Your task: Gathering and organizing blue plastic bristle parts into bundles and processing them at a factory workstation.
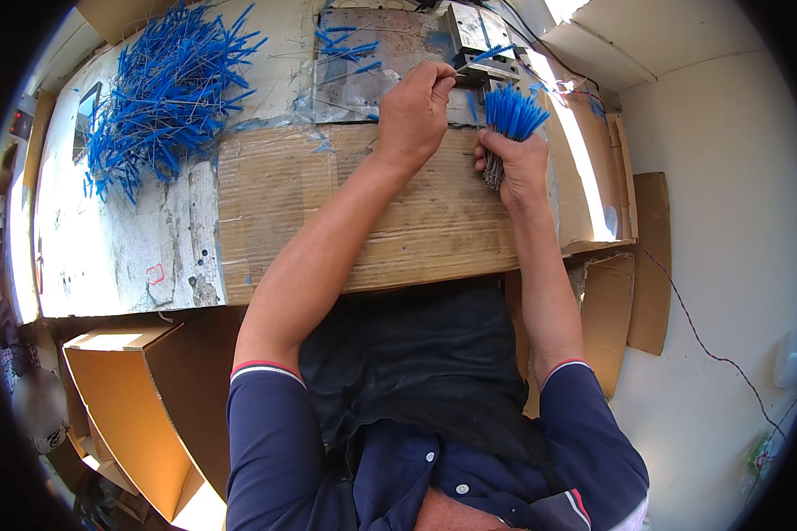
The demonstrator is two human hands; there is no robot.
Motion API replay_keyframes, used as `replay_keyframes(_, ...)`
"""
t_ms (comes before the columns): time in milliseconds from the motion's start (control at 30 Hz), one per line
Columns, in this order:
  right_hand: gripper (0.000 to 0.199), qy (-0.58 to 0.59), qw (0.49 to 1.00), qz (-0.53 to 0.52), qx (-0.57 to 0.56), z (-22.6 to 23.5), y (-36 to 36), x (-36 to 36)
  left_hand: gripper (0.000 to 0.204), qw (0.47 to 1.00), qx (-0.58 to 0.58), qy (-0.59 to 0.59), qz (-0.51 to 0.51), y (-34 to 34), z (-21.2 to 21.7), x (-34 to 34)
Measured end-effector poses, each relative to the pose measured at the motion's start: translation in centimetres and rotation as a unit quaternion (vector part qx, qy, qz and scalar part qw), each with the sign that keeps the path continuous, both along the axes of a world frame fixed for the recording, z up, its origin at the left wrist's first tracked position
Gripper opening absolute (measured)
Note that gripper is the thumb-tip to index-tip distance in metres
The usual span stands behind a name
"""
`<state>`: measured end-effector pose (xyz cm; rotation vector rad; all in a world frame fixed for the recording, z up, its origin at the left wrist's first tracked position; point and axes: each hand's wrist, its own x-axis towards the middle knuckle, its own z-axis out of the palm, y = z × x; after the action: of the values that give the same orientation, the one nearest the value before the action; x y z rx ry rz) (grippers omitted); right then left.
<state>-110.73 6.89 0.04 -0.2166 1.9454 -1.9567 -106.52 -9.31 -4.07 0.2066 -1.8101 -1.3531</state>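
Observation:
My right hand grips a bundle of thin metal rods with blue plastic ends, held upright over the cardboard sheet on the workbench. My left hand pinches a single blue-tipped rod and holds its tip at a small metal press block at the far edge of the bench. The two hands are close together, left a little farther out than right.
A large heap of blue-tipped rods lies at the bench's far left. A few loose ones lie on a metal plate. An open cardboard box stands on the floor at lower left. Cardboard pieces lean at the right.

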Motion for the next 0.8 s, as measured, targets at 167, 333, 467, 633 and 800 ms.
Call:
replay_keyframes(167, 0.007, 0.061, 0.993, -0.07, 0.067, -0.2, 0.0, -1.9, 0.009, 0.991, -0.065, 0.029, 0.112, -1.2, 0.1, 0.4)
replay_keyframes(333, 0.008, 0.068, 0.99, -0.108, 0.062, -0.5, -1.5, -2.4, 0.01, 0.979, -0.127, 0.015, 0.16, -1.4, 0.3, 0.8)
replay_keyframes(467, 0.007, 0.06, 0.989, -0.108, 0.081, -0.6, -1.9, -3.3, 0.011, 0.969, -0.158, 0.049, 0.185, -1.6, 0.5, 0.2)
replay_keyframes(633, 0.007, 0.059, 0.987, -0.121, 0.085, -0.8, -2.3, -3.0, 0.011, 0.967, -0.18, 0.057, 0.169, -1.4, 0.3, 0.6)
replay_keyframes(800, 0.008, 0.077, 0.988, -0.127, 0.052, -1.1, -2.2, -3.0, 0.014, 0.994, -0.047, -0.05, 0.081, -0.3, 2.0, 1.8)
